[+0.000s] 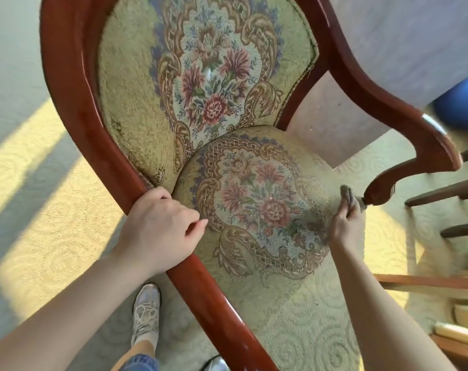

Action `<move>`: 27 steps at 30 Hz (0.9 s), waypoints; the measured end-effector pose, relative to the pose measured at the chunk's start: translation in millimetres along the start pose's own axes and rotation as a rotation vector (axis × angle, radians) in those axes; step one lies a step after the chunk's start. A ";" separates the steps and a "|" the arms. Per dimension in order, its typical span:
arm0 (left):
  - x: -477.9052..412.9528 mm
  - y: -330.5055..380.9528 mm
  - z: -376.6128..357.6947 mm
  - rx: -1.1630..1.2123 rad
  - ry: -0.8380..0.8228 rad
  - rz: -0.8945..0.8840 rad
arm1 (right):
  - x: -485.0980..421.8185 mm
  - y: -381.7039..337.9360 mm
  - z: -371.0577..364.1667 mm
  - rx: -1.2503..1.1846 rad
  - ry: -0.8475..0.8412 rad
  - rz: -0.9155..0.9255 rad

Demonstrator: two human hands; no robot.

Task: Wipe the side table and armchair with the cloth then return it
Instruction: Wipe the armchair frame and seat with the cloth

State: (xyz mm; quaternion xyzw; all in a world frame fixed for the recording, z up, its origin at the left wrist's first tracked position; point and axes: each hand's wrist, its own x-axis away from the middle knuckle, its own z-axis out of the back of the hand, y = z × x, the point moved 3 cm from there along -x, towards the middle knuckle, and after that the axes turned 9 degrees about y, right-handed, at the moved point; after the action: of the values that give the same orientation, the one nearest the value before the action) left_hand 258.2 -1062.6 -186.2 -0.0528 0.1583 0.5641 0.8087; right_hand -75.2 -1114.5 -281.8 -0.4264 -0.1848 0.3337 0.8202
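Note:
The armchair (75, 84) fills the view: a glossy red-brown wood frame around a back and seat of yellow-green floral tapestry. My left hand (158, 231) grips the near wooden arm where it meets the seat. My right hand (344, 223) reaches across the seat's right edge and holds a small grey-brown cloth (346, 192) against the base of the far arm's support (377, 194). Most of the cloth is hidden in the hand.
Pale patterned carpet (40, 210) with bright sun patches lies all around. Dark wooden rails of other furniture (447, 194) stand at the right edge, with a blurred blue object (460, 100) beyond. My shoe (146, 314) is below the chair's near arm.

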 end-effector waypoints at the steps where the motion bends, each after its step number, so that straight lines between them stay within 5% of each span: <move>1: -0.2 0.0 0.5 -0.006 0.012 0.007 | -4.2 6.0 -12.4 0.074 -0.011 -0.017; 4: 0.6 0.0 1.2 -0.013 0.044 0.018 | 0.5 18.0 -67.7 0.147 -0.186 -0.184; 6: 0.3 0.4 1.6 -0.001 0.052 0.018 | 20.0 20.4 -107.8 0.255 -0.371 -0.107; 11: 2.4 1.1 3.8 0.009 0.056 0.028 | 124.7 31.1 -154.2 0.514 -0.756 0.812; 14: 4.0 0.8 4.1 0.011 0.049 0.031 | 122.7 55.6 -120.6 0.507 -0.943 1.119; 16: 5.2 0.5 2.1 0.019 0.050 0.036 | 90.8 70.7 -92.2 0.544 -0.923 1.205; 18: 6.0 0.0 -0.1 0.023 0.062 0.042 | 52.1 79.5 -67.9 0.629 -0.758 1.138; 24: 6.8 1.4 -5.4 0.035 0.096 0.030 | -17.3 67.4 -75.5 0.770 -0.261 0.408; 27: 8.0 -1.7 -2.8 0.031 0.125 0.029 | 25.2 46.6 -114.2 0.656 -0.244 0.542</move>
State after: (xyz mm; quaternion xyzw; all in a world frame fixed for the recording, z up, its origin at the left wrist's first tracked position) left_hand 261.7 -1056.8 -191.5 -0.0728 0.2180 0.5687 0.7897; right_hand -8.4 -1143.3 -384.5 -0.1340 -0.0458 0.6256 0.7672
